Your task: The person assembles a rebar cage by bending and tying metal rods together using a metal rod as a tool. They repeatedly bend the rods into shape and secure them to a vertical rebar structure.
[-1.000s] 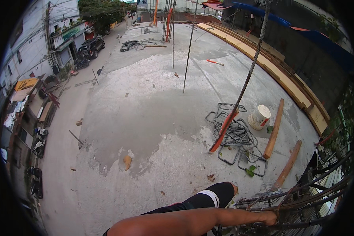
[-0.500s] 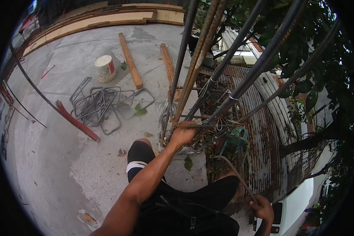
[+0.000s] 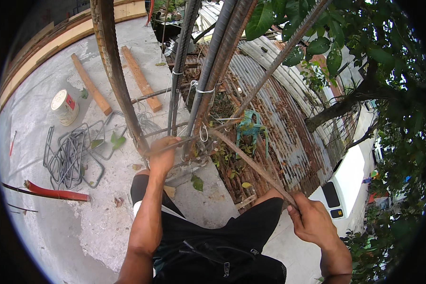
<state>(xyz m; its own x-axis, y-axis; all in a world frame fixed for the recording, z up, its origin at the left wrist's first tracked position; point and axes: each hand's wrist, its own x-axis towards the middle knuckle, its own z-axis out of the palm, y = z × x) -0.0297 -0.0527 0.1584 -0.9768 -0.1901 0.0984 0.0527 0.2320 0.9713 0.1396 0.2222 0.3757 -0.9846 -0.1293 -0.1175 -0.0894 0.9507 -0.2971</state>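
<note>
My left hand (image 3: 162,155) is closed around a thin horizontal steel bar (image 3: 187,140), beside the foot of a rusty upright rebar (image 3: 120,90). Held in my closed right hand (image 3: 313,220) is a long rusty steel bar (image 3: 253,165). It slants up and left from the fist, and its far end meets the cluster of uprights; whether it hooks onto the thin bar I cannot tell. White tie wire (image 3: 204,134) loops around the bundled ribbed rebars (image 3: 213,61) in the middle.
A pile of bent steel stirrups (image 3: 73,154), a white bucket (image 3: 65,108), wooden lumber (image 3: 91,84) and a red pipe (image 3: 57,191) lie on the concrete at left. Beyond the slab edge are rusty corrugated roofing (image 3: 288,142), a green chair (image 3: 252,127) and a white vehicle (image 3: 345,184).
My right hand has come up and inward, bringing the rusty bar's far end to the uprights. My left hand stays at the horizontal steel. The view has turned to the right.
</note>
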